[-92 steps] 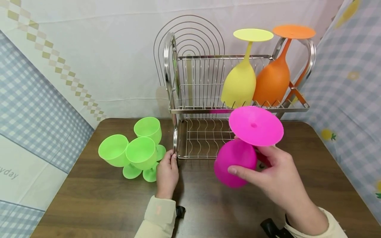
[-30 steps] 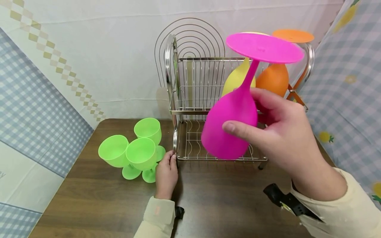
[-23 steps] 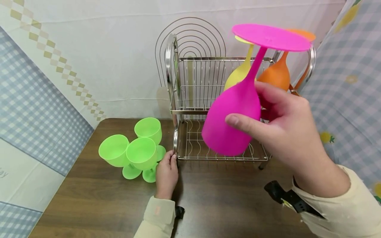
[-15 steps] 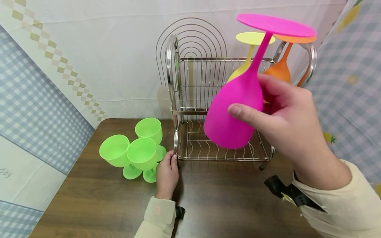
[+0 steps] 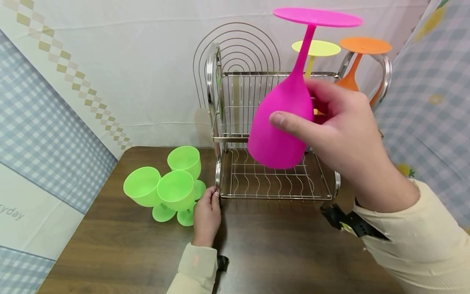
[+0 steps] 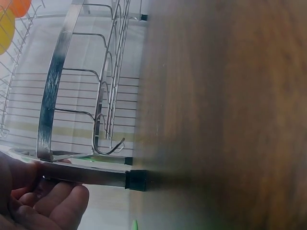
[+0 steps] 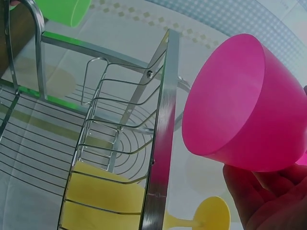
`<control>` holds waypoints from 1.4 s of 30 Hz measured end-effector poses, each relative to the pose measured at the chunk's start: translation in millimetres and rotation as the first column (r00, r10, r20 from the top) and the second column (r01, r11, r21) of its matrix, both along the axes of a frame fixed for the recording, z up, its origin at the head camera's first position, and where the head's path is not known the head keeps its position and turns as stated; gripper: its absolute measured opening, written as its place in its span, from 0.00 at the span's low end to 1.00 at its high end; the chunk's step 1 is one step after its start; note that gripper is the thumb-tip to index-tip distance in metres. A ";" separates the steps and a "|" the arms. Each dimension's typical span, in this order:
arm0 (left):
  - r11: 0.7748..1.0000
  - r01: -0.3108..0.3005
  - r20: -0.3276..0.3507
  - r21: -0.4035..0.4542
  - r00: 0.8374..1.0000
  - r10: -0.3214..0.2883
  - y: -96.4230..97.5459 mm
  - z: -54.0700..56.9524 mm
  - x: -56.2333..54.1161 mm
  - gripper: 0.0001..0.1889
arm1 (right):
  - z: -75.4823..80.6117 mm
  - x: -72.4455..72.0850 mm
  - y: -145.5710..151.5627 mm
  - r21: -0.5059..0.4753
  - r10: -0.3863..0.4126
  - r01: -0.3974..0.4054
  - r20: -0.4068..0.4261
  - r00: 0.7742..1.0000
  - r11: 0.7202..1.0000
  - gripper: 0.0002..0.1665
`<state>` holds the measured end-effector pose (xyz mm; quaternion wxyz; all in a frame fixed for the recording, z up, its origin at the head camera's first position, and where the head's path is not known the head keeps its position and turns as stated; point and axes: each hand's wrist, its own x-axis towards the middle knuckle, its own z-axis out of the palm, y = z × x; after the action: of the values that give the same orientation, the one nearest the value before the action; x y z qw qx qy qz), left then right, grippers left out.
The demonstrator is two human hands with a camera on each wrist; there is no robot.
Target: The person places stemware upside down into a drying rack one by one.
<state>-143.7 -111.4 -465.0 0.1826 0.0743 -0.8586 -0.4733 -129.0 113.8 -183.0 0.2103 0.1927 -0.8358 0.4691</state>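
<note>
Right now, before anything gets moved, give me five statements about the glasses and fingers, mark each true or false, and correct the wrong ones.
1. The right fingers hold the pink glass upside down. True.
2. Three green glasses stand on the table. True.
3. The left fingers hold a green glass. False: they grip the rack.
4. The yellow glass has its foot up. True.
5. The orange glass is on the lower shelf. False: it is on the upper shelf.

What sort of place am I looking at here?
Probably a makeshift kitchen-like corner, though the pictures can't confirm a real kitchen: a dish rack stands on a table, green cups stand beside it, and checked cloth seems to hang alongside.
</note>
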 end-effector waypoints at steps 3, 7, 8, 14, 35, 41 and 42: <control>1.000 0.002 -0.007 0.003 1.000 -0.002 0.2 0.0 -0.3 0.10 | 1.3 -3.6 -0.6 0.013 -0.017 0.017 0.005 1.000 1.000 0.28; 1.000 0.003 -0.011 -0.001 1.000 -0.003 0.3 -0.5 -0.3 0.10 | 2.3 -8.7 -2.9 0.021 -0.017 0.016 0.020 1.000 1.000 0.28; 1.000 0.003 -0.012 -0.002 1.000 -0.003 0.3 -0.7 -0.3 0.10 | 2.5 -10.1 -3.7 0.021 -0.013 0.013 0.022 1.000 1.000 0.29; 1.000 0.001 -0.017 0.003 1.000 -0.001 0.2 -1.0 -0.6 0.10 | 4.9 -16.7 -9.2 0.063 -0.025 0.023 0.034 0.999 0.998 0.32; 1.000 0.002 -0.010 0.023 1.000 -0.001 -0.1 1.9 -0.2 0.11 | 10.0 -40.5 -28.2 0.106 -0.052 0.046 0.050 0.997 0.993 0.34; 1.000 0.000 -0.014 0.025 1.000 0.000 -0.1 0.4 -0.4 0.11 | 8.3 -47.3 -32.0 0.116 -0.057 0.048 0.081 0.995 0.992 0.38; 1.000 0.001 -0.016 0.023 1.000 -0.001 -0.1 0.2 -0.7 0.11 | 8.3 -47.8 -32.8 0.117 -0.057 0.047 0.087 0.995 0.992 0.39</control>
<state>-144.3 -111.5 -464.8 0.1885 0.0722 -0.8516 -0.4838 -176.8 80.9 -174.7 0.1729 0.1611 -0.8748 0.4230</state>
